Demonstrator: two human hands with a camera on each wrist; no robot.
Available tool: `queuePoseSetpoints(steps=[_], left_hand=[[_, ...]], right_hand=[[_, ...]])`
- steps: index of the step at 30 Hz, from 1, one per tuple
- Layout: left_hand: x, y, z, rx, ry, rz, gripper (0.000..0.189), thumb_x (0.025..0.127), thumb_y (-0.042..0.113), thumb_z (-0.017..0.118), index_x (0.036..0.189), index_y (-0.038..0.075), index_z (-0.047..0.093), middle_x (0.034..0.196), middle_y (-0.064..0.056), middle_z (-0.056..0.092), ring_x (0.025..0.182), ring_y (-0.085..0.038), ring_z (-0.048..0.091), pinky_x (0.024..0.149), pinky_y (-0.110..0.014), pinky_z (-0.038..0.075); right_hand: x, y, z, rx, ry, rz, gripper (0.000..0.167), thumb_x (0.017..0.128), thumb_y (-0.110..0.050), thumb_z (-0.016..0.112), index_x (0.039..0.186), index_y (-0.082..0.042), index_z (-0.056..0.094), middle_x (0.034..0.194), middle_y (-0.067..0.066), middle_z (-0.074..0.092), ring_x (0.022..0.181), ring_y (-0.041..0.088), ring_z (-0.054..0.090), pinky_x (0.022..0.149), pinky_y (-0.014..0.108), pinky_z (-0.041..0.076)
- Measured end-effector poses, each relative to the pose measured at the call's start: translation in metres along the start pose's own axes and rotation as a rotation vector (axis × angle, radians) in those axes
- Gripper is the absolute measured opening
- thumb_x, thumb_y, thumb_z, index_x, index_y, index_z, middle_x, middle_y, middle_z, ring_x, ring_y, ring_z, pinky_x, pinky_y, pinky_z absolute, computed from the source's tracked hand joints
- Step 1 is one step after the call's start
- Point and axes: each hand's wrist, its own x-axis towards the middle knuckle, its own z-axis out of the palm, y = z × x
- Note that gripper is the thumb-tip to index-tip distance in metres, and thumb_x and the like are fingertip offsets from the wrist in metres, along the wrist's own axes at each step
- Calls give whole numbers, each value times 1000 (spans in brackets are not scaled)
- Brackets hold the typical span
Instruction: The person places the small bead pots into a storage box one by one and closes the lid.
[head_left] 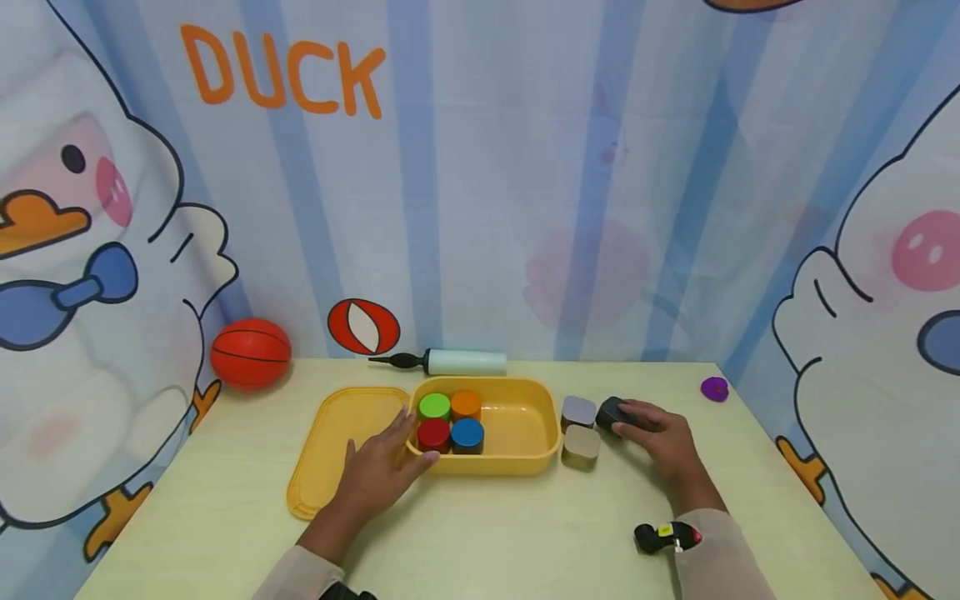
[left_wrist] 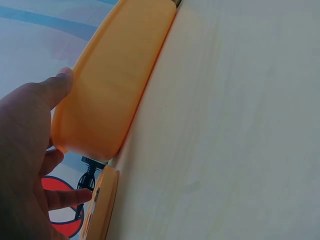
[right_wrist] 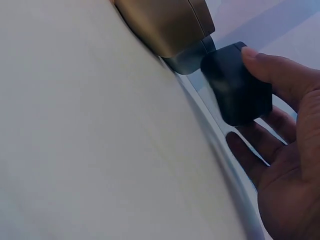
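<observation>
At the right, my right hand (head_left: pixel 660 429) pinches a small black rounded box (right_wrist: pixel 237 85) between thumb and fingers, tilted in the head view. Close to its left stand a lilac box (head_left: pixel 578 410) and a beige-gold box (head_left: pixel 581 446) of similar shape. My left hand (head_left: pixel 378 467) rests at the left end of a yellow container (head_left: pixel 517 468), thumb on the front rim and fingers spread along the side. Inside the container's left half sit round-topped pieces in green (head_left: pixel 434 407), orange (head_left: pixel 466 404), red (head_left: pixel 433 435) and blue (head_left: pixel 467 434).
A yellow lid (head_left: pixel 322 467) lies left of the container, partly behind my left hand. At the table's back edge are a hand pump (head_left: pixel 465 362) and a red ball (head_left: pixel 251 354). A small purple object (head_left: pixel 715 388) lies at the far right. A duck-print curtain (head_left: pixel 487 183) hangs behind.
</observation>
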Motion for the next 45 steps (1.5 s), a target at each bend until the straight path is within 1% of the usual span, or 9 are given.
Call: queuePoseSetpoints(steps=[7, 14, 22, 25, 28, 32, 34, 39, 45], left_hand=[[0, 2, 2, 0, 3, -2, 86, 102, 67, 65, 171, 23, 37, 179, 4, 31, 161, -41, 44, 121, -91, 4], [0, 1, 0, 10, 3, -5, 86, 102, 68, 64, 171, 24, 37, 180, 3, 31, 160, -42, 45, 121, -91, 2], [0, 0, -1, 10, 7, 1, 87, 102, 68, 64, 171, 23, 37, 179, 3, 31, 159, -42, 47, 121, -91, 3], [0, 0, 0, 11, 8, 3, 87, 102, 68, 64, 171, 24, 37, 179, 4, 32, 158, -42, 47, 121, -91, 3], [0, -1, 0, 11, 14, 6, 86, 102, 68, 65, 171, 24, 37, 179, 4, 32, 158, -43, 47, 121, -91, 3], [0, -1, 1, 11, 16, 10, 86, 102, 68, 65, 171, 25, 37, 179, 5, 32, 158, -42, 48, 121, -91, 4], [0, -1, 0, 10, 16, 11, 86, 102, 68, 65, 171, 24, 37, 179, 5, 32, 158, -42, 47, 121, -91, 4], [-1, 1, -1, 12, 13, 8, 86, 102, 68, 65, 171, 24, 37, 179, 4, 32, 158, -42, 47, 120, -92, 4], [-1, 3, -2, 18, 3, -8, 86, 102, 67, 64, 171, 24, 36, 179, 3, 31, 159, -43, 46, 121, -91, 4]], right_hand=[[2, -8, 0, 19, 83, -62, 45, 96, -17, 86, 137, 0, 75, 156, 23, 63, 113, -23, 56, 93, 5, 53], [1, -19, 5, 119, 82, -87, 48, 97, -10, 84, 141, 4, 70, 160, 29, 56, 107, -18, 65, 93, 8, 57], [6, -39, 14, 120, 13, -177, 46, 98, -7, 82, 140, 6, 70, 159, 29, 57, 122, -20, 56, 101, 9, 54], [10, -49, 19, 94, -31, -221, 44, 98, -4, 81, 140, 6, 70, 158, 28, 58, 130, -9, 61, 105, 13, 54], [14, -59, 25, 68, -67, -260, 43, 98, -1, 80, 139, 7, 70, 156, 28, 58, 140, 19, 65, 111, 29, 55], [20, -72, 33, 57, -102, -281, 42, 98, 0, 79, 139, 8, 70, 156, 28, 57, 147, 49, 57, 114, 48, 51], [24, -78, 37, 46, -116, -288, 42, 99, -1, 79, 139, 8, 70, 157, 28, 57, 148, 52, 54, 115, 51, 50], [29, -92, 46, 22, -165, -301, 41, 100, -4, 78, 140, 5, 71, 158, 26, 56, 150, 50, 53, 117, 51, 50], [32, -104, 58, 33, -261, -290, 43, 102, -4, 75, 144, 4, 68, 161, 26, 54, 150, 50, 54, 118, 51, 50]])
